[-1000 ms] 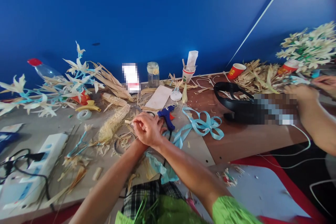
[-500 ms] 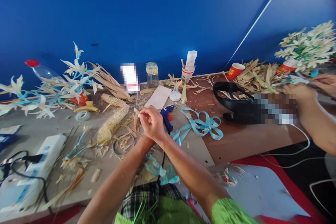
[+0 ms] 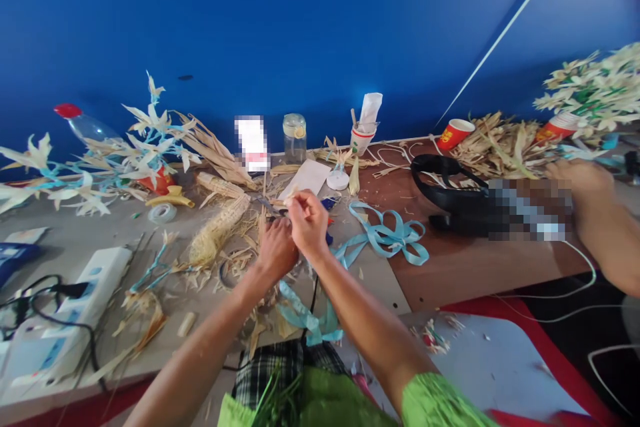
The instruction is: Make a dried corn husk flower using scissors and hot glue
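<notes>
My right hand (image 3: 309, 225) is raised over the middle of the table, thumb and fingertips pinched on a small pale piece of corn husk (image 3: 291, 196). Just left of it and lower, my left hand (image 3: 277, 245) lies back up, touching or nearly touching a dark tool with a grey blade (image 3: 265, 201), perhaps scissors. Its fingertips are hidden. A stripped corn cob (image 3: 227, 217) with fibres lies left of the hands. Behind the right hand, a blue glue gun (image 3: 329, 203) is partly covered. Husk scraps lie around my left wrist.
Light-blue ribbon (image 3: 387, 233) lies looped on the right. At left are a white power strip (image 3: 93, 307) with cables and husk flowers (image 3: 155, 123). A jar (image 3: 295, 137) and paper cup (image 3: 363, 140) stand behind. At far right, another person's hand (image 3: 583, 187) is near a black headset (image 3: 445, 177).
My right hand has moved slightly right and up with the husk piece. My left hand, hidden under it before, now shows beside it. The view has shifted a little.
</notes>
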Available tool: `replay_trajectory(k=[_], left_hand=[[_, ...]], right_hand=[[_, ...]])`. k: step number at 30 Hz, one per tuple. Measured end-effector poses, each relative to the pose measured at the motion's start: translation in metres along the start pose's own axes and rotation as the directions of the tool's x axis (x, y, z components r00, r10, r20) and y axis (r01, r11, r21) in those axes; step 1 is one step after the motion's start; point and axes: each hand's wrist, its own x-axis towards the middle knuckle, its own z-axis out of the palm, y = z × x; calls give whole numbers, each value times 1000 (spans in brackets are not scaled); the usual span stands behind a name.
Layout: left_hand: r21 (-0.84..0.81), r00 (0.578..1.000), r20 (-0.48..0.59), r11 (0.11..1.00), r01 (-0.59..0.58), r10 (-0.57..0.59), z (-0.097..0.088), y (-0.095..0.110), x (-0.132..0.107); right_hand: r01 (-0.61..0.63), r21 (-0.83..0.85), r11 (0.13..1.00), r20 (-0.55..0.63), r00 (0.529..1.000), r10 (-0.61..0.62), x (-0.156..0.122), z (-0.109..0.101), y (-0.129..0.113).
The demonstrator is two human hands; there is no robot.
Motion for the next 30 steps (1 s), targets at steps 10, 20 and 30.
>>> replay_trajectory(k=[10, 20, 30], left_hand=[[-7, 997, 61, 999, 45, -45, -34, -14, -2], [314, 991, 134, 949, -19, -24, 1, 13, 19], [253, 987, 161, 967, -29, -12, 5, 5, 24]], right_hand=[[-174, 295, 940, -294, 919, 262, 26, -14, 8], [-147, 325, 934, -320, 913, 255, 29, -18, 8], [-169, 333, 928, -311, 909, 277, 30, -18, 9]])
